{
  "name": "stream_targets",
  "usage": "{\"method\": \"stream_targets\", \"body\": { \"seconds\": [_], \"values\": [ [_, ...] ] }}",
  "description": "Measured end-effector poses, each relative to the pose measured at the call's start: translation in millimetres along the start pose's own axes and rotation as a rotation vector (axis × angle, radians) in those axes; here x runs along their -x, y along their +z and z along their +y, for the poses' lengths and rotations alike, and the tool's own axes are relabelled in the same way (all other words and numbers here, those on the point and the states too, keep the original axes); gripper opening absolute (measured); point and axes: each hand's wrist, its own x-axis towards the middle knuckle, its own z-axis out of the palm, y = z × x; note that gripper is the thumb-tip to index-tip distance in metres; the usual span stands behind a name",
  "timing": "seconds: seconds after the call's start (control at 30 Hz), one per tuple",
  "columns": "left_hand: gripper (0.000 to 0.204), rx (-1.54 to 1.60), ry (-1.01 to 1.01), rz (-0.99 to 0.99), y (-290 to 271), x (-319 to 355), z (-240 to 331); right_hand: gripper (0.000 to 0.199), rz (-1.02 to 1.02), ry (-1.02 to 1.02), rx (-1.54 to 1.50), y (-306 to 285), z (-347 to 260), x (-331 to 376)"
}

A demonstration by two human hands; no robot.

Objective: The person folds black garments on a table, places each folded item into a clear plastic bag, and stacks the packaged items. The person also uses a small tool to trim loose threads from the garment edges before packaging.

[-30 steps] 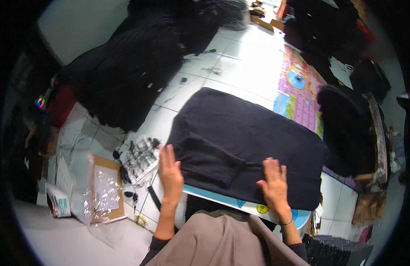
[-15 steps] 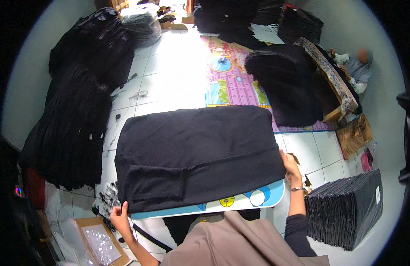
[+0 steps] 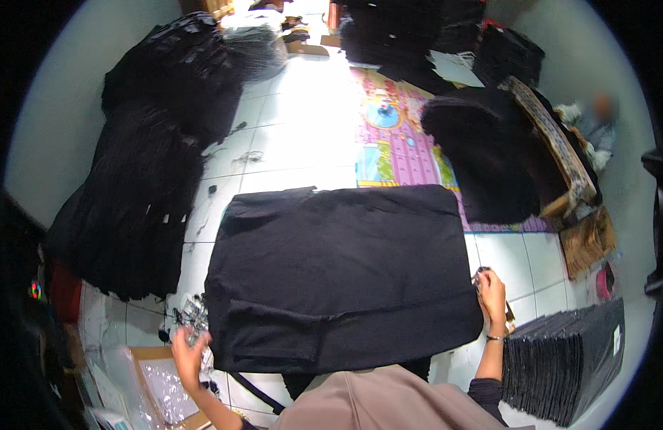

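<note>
Flat black cloth garment (image 3: 342, 272) spread wide over the tabletop, right in the middle and close to the body. Left hand (image 3: 187, 352) down at the near left, fingers curled around small shiny bits by the clear plastic bags (image 3: 163, 387); right hand (image 3: 491, 294) at the cloth's right edge, pinching some small thing, too tiny to tell what. Best to keep the cloth smooth, pull both edges gently, and take just one small piece at a time.

Stack of flat black packets (image 3: 571, 365) at lower right, upright on floor. Open cardboard box (image 3: 156, 383) at lower left, clear plastic bags (image 3: 163, 387) inside. White paper sheet (image 3: 453, 69) near top.
</note>
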Motion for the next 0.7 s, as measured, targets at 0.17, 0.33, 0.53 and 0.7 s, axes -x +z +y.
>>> {"method": "stream_targets", "body": {
  "seconds": [0.17,0.33,0.53,0.7],
  "values": [
    [0.029,0.484,0.300,0.009,80.2,-173.2,75.3,0.056,-0.443,0.269,-0.819,75.4,-28.8,-132.9],
    [0.040,0.528,0.064,-0.104,164.9,-262.7,139.6,0.035,-0.133,0.209,-0.915,112.4,-68.4,-210.7],
    [0.034,0.866,0.021,-0.161,150.4,-252.4,171.9,0.028,0.164,-0.166,-0.709,80.4,-94.3,-227.4],
    [0.024,1.023,0.196,-0.249,70.1,-175.7,141.8,0.008,0.071,-0.393,-0.643,3.0,-65.9,-189.3]
  ]
}}
